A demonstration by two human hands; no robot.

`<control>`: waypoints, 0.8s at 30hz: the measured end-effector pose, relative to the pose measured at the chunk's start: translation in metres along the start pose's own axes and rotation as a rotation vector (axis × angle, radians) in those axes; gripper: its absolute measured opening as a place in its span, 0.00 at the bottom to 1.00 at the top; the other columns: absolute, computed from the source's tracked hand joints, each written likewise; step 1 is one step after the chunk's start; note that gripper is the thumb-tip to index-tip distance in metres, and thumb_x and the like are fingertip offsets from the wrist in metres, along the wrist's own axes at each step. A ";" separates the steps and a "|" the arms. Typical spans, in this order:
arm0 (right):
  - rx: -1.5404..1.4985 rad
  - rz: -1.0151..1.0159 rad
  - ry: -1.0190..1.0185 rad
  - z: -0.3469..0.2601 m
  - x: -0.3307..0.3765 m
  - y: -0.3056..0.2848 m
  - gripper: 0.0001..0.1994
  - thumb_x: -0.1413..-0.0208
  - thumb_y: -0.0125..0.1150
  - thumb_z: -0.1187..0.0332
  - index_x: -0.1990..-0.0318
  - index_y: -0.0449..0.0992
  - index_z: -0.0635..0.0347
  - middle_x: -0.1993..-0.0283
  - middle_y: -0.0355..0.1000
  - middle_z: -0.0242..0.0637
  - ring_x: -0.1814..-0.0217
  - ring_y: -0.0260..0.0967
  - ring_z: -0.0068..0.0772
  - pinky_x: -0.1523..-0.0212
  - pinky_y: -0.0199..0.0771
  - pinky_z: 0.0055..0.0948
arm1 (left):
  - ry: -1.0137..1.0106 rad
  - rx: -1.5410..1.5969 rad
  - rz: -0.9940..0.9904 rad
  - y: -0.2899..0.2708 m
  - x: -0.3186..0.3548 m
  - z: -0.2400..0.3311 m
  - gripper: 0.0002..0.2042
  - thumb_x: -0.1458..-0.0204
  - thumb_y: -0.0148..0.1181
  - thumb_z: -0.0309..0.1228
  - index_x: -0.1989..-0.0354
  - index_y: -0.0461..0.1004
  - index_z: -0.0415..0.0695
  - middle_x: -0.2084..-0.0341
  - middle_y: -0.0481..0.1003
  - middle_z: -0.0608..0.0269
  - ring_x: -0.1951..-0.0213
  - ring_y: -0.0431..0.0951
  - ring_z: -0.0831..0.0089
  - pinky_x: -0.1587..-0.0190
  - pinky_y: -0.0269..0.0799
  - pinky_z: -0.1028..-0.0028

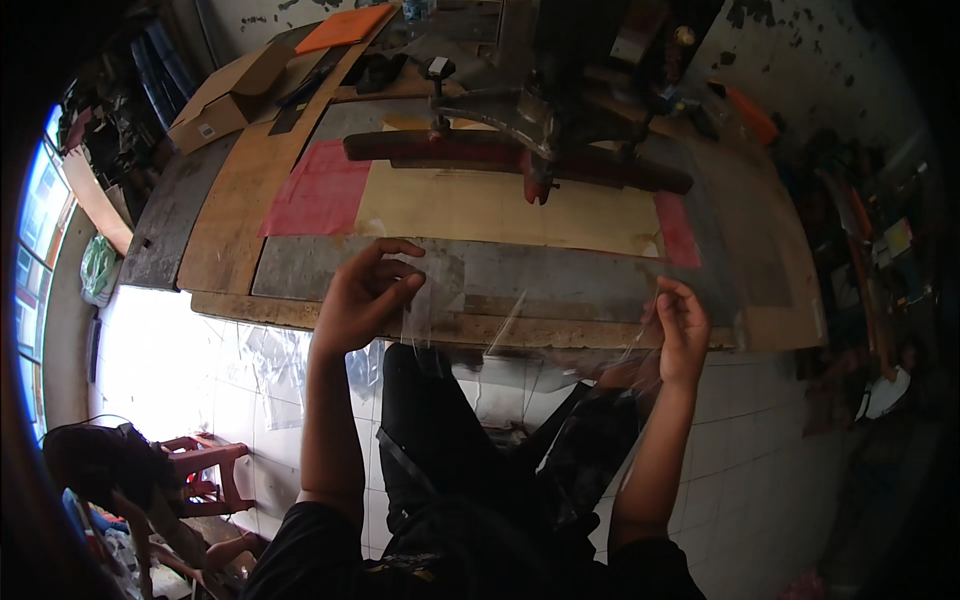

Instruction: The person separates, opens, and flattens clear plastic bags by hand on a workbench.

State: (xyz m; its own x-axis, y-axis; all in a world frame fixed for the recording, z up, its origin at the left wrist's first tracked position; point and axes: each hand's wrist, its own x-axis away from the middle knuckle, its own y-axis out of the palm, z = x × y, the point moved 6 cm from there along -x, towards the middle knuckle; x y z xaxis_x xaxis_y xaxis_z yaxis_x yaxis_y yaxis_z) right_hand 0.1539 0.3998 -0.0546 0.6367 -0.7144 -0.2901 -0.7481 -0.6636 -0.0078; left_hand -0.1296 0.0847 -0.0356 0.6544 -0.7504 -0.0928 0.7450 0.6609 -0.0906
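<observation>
Between my two hands hangs a thin clear plastic sheet, see-through and partly blurred, showing mainly by its glints. My left hand pinches its left end near the table's front edge, thumb against the fingers. At the other end my right hand is closed on the plastic, also by the front edge. Beyond my hands, a press with a long dark red bar stands over the worktop. Beneath the bar lies a yellow sheet with pink pieces at both ends.
The worn worktop has a wooden front edge. A cardboard box and an orange folder sit at the back left. More clear plastic hangs below the table. At lower left, a person is near a red stool.
</observation>
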 end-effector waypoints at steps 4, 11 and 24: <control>0.008 0.006 0.005 -0.001 -0.001 0.003 0.16 0.30 0.64 0.63 0.43 0.78 0.65 0.63 0.77 0.31 0.63 0.74 0.20 0.56 0.74 0.23 | 0.015 -0.021 0.014 -0.002 -0.001 -0.002 0.18 0.37 0.68 0.28 0.42 0.72 0.38 0.70 0.81 0.68 0.69 0.76 0.87 0.66 0.69 0.82; 0.038 0.025 -0.004 -0.003 0.001 0.000 0.16 0.30 0.64 0.64 0.43 0.77 0.67 0.64 0.76 0.32 0.63 0.73 0.21 0.57 0.74 0.24 | 0.037 0.010 -0.011 -0.003 -0.002 -0.004 0.20 0.40 0.71 0.25 0.40 0.76 0.37 0.68 0.84 0.68 0.62 0.81 0.84 0.56 0.75 0.81; 0.046 0.013 -0.014 -0.002 0.000 0.003 0.15 0.30 0.64 0.66 0.43 0.78 0.67 0.65 0.76 0.32 0.63 0.73 0.22 0.56 0.74 0.26 | 0.033 0.001 0.012 -0.004 0.002 -0.007 0.19 0.43 0.74 0.24 0.42 0.80 0.39 0.69 0.82 0.72 0.65 0.80 0.88 0.62 0.74 0.84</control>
State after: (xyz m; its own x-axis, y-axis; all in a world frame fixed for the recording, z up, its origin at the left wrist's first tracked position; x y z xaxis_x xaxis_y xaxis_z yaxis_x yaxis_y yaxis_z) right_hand 0.1522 0.3977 -0.0530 0.6245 -0.7197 -0.3034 -0.7644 -0.6430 -0.0478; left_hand -0.1321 0.0807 -0.0419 0.6591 -0.7414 -0.1262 0.7370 0.6702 -0.0882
